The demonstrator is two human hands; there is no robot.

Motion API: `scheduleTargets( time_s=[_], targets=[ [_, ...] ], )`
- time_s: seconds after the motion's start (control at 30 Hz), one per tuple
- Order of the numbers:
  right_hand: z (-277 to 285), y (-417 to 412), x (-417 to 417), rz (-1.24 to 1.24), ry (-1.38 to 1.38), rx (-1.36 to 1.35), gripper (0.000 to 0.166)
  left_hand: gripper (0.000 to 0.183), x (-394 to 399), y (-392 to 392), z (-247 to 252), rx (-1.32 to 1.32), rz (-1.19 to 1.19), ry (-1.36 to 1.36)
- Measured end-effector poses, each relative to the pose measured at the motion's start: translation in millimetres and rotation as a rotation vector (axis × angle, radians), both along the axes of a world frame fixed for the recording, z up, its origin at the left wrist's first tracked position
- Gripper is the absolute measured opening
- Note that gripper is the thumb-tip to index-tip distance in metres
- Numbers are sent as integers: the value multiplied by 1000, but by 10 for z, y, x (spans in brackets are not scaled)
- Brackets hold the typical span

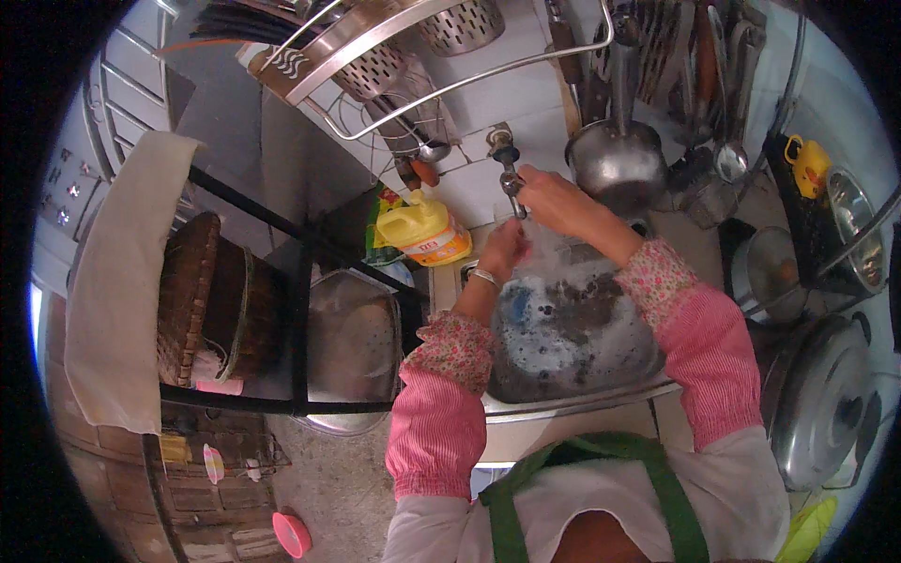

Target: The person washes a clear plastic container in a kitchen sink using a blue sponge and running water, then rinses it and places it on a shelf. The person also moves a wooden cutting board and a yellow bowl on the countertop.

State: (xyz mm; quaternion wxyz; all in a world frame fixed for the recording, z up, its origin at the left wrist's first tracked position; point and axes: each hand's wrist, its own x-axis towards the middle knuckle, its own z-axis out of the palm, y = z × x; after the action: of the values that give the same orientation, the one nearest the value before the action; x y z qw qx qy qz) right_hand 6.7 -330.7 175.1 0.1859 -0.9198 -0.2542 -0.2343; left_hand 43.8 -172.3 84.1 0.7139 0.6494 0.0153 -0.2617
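Observation:
My right hand point(556, 200) is closed around the handle of a metal wall faucet point(508, 179) above the sink. Just below the spout is my left hand point(505, 248), its fingers curled and partly blurred; whether it holds anything cannot be told. Water seems to spray beside it. Beneath both hands the stainless steel sink point(577, 394) holds cloudy, sudsy water with dark specks and a bluish patch. Floral-cuffed pink sleeve covers are on both forearms. A yellow detergent jug point(426, 232) stands left of the faucet, behind my left hand.
A steel pot point(616, 162) hangs at the wall among utensils. Overhead juts a metal rack point(394, 46) with perforated holders. On the left, a black-framed shelf point(299, 317) bears a woven basket point(190, 302). A large lidded pot point(820, 405) and a smaller pan point(767, 271) stand at right.

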Motion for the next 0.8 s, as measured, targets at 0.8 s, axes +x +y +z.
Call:
scheduleTargets(
  time_s=[0.8],
  targets=[
    [-32,-6,35,21,52,-38,10,25,-692,420,-472,-398,-169,79]
  ],
)
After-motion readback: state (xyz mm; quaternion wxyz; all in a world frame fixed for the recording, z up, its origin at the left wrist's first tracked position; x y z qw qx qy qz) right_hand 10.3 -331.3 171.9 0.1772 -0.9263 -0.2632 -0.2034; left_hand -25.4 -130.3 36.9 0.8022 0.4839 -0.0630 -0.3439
